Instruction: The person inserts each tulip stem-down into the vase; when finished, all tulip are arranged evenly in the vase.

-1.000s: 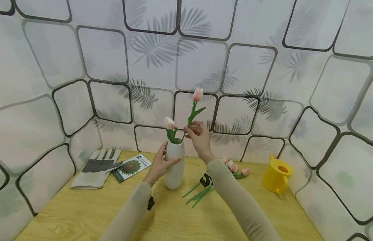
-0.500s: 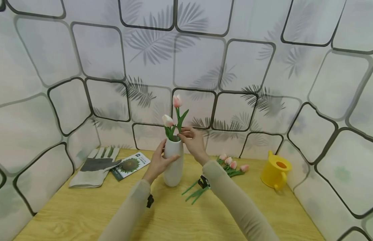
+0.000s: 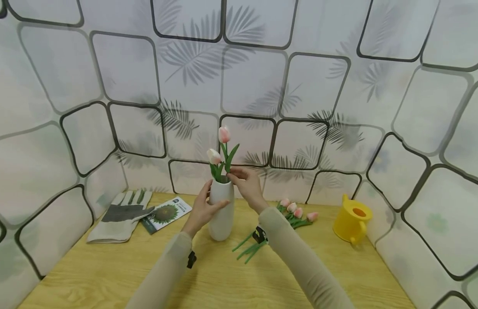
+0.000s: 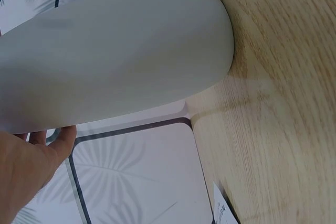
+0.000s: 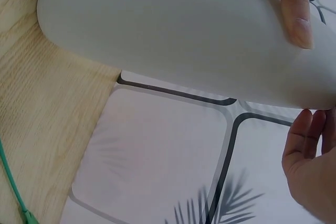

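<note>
- L hand (image 3: 203,211): grip's wrapped round the vase (image 3: 222,216), thumb on the near side, fingers on the far side
- R hand (image 3: 247,187): grip's up at the rim, thumb + fingertips pinching the pink tulip (image 3: 224,134) low down; R wrist cam doesn't show the pinch btw
- pink tulip's stem end is at the vase mouth, bloom up top, a bit higher than the white tulip (image 3: 213,156) next to it, which is in the vase too
- vase is white, stands upright on the bench (image 3: 223,287), mid-ish, near the back wall
- loose tulips (image 3: 294,210) on the bench R of the vase, blooms twd the wall, stems twd the person, partly hidden by the R sleeve (image 3: 301,255)
- yellow can (image 3: 345,223) far R, well apart from the vase
- L side: glove (image 3: 119,219) + card w/ flower pic (image 3: 167,213), grey tool (image 3: 145,213) lying across both
</note>
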Tool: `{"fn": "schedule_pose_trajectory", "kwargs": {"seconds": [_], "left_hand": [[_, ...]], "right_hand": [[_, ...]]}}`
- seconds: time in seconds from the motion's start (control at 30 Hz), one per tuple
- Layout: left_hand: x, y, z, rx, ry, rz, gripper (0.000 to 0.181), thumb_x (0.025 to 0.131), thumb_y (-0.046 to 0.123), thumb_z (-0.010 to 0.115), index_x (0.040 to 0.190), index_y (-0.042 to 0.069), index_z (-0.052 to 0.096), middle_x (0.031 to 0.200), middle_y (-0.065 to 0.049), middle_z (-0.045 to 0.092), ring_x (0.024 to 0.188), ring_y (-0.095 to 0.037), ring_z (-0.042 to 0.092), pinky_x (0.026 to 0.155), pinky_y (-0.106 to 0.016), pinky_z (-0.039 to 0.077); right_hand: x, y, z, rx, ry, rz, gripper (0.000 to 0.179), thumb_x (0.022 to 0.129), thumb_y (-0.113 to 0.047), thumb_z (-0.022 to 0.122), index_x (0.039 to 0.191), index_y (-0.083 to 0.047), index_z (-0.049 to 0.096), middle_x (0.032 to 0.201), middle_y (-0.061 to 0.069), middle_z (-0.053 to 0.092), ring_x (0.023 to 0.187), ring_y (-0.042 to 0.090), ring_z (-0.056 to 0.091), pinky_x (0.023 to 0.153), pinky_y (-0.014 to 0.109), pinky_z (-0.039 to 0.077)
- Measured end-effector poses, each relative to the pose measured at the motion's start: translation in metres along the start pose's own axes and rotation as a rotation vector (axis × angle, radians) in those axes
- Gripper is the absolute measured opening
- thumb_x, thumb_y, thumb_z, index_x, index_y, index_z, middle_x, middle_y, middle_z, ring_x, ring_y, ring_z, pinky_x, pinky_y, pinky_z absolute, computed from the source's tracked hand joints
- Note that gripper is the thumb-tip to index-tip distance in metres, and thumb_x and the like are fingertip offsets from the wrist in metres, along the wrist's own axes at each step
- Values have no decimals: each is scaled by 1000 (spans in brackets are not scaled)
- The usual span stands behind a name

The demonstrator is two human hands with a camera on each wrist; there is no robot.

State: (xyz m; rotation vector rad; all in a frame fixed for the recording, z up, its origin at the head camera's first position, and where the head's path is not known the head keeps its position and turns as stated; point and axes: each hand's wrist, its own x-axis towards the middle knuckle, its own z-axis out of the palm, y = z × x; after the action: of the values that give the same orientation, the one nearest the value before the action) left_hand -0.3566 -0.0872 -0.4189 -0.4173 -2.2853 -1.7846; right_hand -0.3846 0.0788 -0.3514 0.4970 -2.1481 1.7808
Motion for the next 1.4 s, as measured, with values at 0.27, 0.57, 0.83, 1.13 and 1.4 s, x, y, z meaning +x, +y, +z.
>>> {"fn": "schedule_pose_trajectory", "kwargs": {"seconds": [0.27, 0.57, 0.83, 1.13, 1.4], "left_hand": [[-4, 1, -1, -3, -4, 0, 87, 85, 36, 77, 154, 25, 26, 147, -12, 44, 130, -33, 48, 99, -56, 46], [-17, 33, -4, -13, -35, -16, 82, 88, 26, 75, 154, 19, 28, 145, -16, 45, 129, -36, 49, 99, -55, 47], [-16, 34, -5, -9, -32, -10, 82, 89, 26, 75, 155, 18, 27, 145, -17, 45, 129, -36, 48, 100, -55, 47], [-16, 36, -4, -3, -32, -16, 83, 89, 25, 75, 155, 17, 26, 146, -18, 44, 130, -36, 47, 100, -56, 46], [-7, 19, -1, 3, -28, 3, 84, 88, 24, 75, 155, 16, 24, 145, -19, 43, 129, -38, 48, 98, -57, 47]], "right_hand": [[-3, -1, 1, 6, -5, 22, 26, 90, -12, 72, 115, -6, 72, 111, 13, 72, 101, 23, 69, 83, 33, 58], [-9, -5, -5, 64, -30, -8, 31, 92, -7, 68, 120, 5, 66, 119, 23, 67, 106, 31, 68, 85, 35, 58], [-10, 12, -17, 159, -43, -44, 27, 91, -4, 68, 116, 5, 67, 116, 26, 67, 101, 23, 70, 83, 35, 59], [-23, 27, -41, 161, -30, 57, 25, 91, -4, 69, 113, 7, 67, 110, 20, 71, 92, 12, 70, 81, 31, 59], [-39, 44, -75, 107, -129, 143, 31, 94, -9, 66, 122, 6, 63, 122, 26, 64, 98, 14, 67, 89, 37, 57]]}}
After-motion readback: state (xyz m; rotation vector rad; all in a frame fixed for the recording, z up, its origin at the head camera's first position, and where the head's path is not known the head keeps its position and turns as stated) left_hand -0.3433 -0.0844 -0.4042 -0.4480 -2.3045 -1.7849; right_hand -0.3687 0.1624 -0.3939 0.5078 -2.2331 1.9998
